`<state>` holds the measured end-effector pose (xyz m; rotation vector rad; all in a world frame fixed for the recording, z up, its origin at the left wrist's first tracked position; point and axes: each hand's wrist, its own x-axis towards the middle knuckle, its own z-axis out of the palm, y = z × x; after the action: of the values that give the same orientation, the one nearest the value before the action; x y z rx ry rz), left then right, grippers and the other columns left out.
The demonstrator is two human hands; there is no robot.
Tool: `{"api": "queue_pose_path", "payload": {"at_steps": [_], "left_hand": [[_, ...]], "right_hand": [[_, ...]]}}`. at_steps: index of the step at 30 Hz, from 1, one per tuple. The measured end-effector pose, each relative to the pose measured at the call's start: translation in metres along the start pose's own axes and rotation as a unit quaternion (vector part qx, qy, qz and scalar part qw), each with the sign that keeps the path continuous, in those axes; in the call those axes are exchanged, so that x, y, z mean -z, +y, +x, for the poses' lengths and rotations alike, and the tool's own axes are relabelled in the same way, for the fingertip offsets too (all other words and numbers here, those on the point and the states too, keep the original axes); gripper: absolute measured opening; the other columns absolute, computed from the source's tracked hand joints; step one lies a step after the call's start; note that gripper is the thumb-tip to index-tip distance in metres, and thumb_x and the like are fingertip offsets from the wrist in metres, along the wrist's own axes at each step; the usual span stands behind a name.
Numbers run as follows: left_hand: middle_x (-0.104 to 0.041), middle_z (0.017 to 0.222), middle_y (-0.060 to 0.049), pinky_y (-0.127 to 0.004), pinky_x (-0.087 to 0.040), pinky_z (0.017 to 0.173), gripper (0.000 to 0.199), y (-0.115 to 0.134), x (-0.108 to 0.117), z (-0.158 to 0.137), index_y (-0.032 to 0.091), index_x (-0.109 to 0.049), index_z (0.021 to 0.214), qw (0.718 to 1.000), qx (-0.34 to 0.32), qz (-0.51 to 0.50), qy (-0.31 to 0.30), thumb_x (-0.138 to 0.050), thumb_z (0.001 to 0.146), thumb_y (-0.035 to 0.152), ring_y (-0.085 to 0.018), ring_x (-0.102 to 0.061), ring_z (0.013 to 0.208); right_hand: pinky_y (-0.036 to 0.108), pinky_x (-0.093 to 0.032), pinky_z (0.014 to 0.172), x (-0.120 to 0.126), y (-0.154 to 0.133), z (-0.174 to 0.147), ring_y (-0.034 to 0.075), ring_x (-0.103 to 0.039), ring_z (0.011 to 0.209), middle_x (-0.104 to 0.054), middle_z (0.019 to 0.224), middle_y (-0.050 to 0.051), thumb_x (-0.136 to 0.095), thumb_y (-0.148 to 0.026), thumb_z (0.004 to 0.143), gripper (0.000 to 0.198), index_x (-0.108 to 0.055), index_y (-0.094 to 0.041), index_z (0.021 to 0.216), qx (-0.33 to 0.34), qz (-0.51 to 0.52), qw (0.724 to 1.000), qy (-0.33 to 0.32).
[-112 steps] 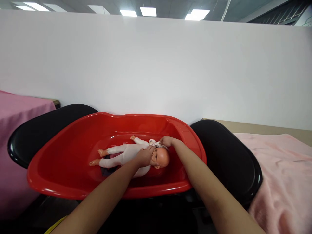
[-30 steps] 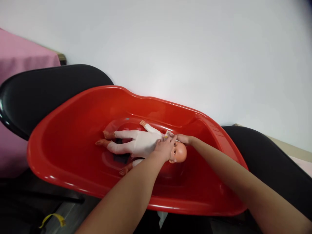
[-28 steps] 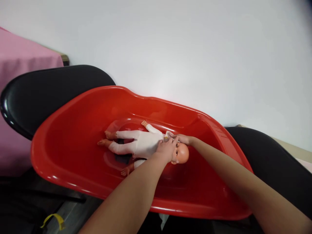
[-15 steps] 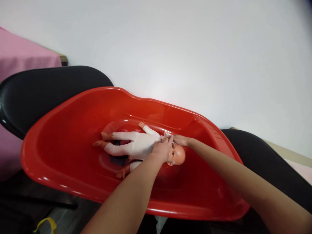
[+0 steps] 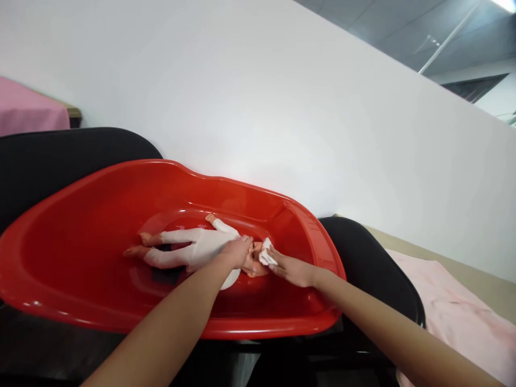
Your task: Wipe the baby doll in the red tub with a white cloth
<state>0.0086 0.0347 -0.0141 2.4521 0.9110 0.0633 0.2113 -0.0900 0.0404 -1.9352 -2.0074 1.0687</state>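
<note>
A baby doll [image 5: 189,250] in a white suit lies on its back in a red plastic tub [image 5: 80,236], head to the right. My left hand [image 5: 237,252] rests on the doll's chest and chin, fingers laid flat. My right hand [image 5: 292,270] pinches a small white cloth [image 5: 266,257] and presses it against the doll's head, most of which is hidden behind the cloth and my hands.
The tub sits across two black chair seats [image 5: 371,269], against a white wall. A pink towel [image 5: 463,317] lies on the table at the right. More pink cloth [image 5: 28,110] shows at far left.
My right hand came from behind the doll's head to its front, now holding the white cloth against the head. The view swung right and tilted. My left hand stayed on the doll.
</note>
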Motion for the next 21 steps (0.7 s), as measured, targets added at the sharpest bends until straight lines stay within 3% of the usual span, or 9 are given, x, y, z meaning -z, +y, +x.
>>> {"api": "queue_pose_path", "payload": {"at_steps": [2, 3, 7, 10, 12, 17, 21], "left_hand": [[-0.065, 0.134, -0.014, -0.041, -0.053, 0.100, 0.086, -0.002, 0.002, -0.001, 0.017, -0.059, 0.127, 1.000, -0.006, 0.001, 0.001, -0.096, 0.057, 0.052, -0.036, -0.065, 0.121], [-0.066, 0.131, -0.013, -0.040, -0.054, 0.097, 0.081, -0.003, 0.002, -0.001, 0.018, -0.060, 0.123, 1.000, -0.010, 0.003, 0.002, -0.095, 0.058, 0.051, -0.035, -0.067, 0.117], [-0.065, 0.129, -0.011, -0.041, -0.054, 0.095, 0.076, -0.005, -0.001, 0.000, 0.019, -0.059, 0.122, 1.000, -0.015, 0.020, 0.014, -0.093, 0.060, 0.045, -0.034, -0.068, 0.114], [-0.064, 0.129, -0.012, -0.044, -0.053, 0.098, 0.073, -0.003, -0.001, -0.001, 0.019, -0.059, 0.122, 1.000, 0.006, 0.014, 0.009, -0.088, 0.064, 0.052, -0.036, -0.068, 0.115], [-0.065, 0.130, -0.013, -0.044, -0.051, 0.102, 0.071, -0.001, 0.000, -0.002, 0.018, -0.059, 0.122, 1.000, 0.008, 0.006, 0.007, -0.085, 0.067, 0.054, -0.037, -0.067, 0.117], [-0.065, 0.129, -0.013, -0.044, -0.053, 0.100, 0.075, -0.010, 0.000, -0.002, 0.018, -0.058, 0.118, 1.000, 0.011, -0.004, 0.007, -0.088, 0.061, 0.056, -0.036, -0.068, 0.113], [-0.064, 0.131, -0.013, -0.043, -0.055, 0.095, 0.077, -0.019, -0.003, 0.001, 0.020, -0.059, 0.117, 1.000, 0.009, -0.004, 0.010, -0.091, 0.056, 0.055, -0.035, -0.068, 0.110]], "right_hand": [[0.048, -0.028, 0.130, -0.001, -0.001, -0.002, 0.035, -0.034, 0.156, -0.030, 0.172, 0.012, -0.048, -0.077, 0.096, 0.089, -0.034, -0.023, 0.165, 0.008, -0.010, 1.000, -0.027], [0.048, -0.028, 0.130, -0.001, 0.000, 0.001, 0.034, -0.035, 0.156, -0.029, 0.172, 0.012, -0.048, -0.074, 0.097, 0.086, -0.035, -0.023, 0.165, 0.011, -0.004, 0.999, -0.031], [0.048, -0.043, 0.118, 0.002, 0.009, 0.030, 0.034, -0.055, 0.134, -0.054, 0.146, 0.020, -0.064, -0.058, 0.095, 0.071, -0.052, -0.014, 0.149, -0.009, -0.029, 0.998, 0.049], [0.055, -0.039, 0.119, -0.003, 0.013, 0.056, 0.044, -0.046, 0.141, -0.045, 0.148, 0.026, -0.090, -0.053, 0.071, 0.102, -0.044, -0.010, 0.152, -0.094, -0.128, 0.985, 0.063], [0.058, -0.036, 0.121, -0.009, 0.013, 0.070, 0.048, -0.040, 0.145, -0.039, 0.152, 0.027, -0.097, -0.054, 0.058, 0.116, -0.040, -0.011, 0.151, -0.136, -0.139, 0.980, 0.044], [0.049, -0.058, 0.099, -0.020, 0.016, 0.083, 0.033, -0.067, 0.114, -0.063, 0.126, 0.015, -0.099, -0.039, 0.052, 0.104, -0.035, -0.020, 0.132, -0.131, 0.068, 0.989, -0.016], [0.042, -0.062, 0.091, -0.023, 0.018, 0.081, 0.028, -0.072, 0.107, -0.069, 0.119, 0.010, -0.103, -0.036, 0.048, 0.102, -0.037, -0.023, 0.126, -0.108, 0.289, 0.951, -0.015]]}}
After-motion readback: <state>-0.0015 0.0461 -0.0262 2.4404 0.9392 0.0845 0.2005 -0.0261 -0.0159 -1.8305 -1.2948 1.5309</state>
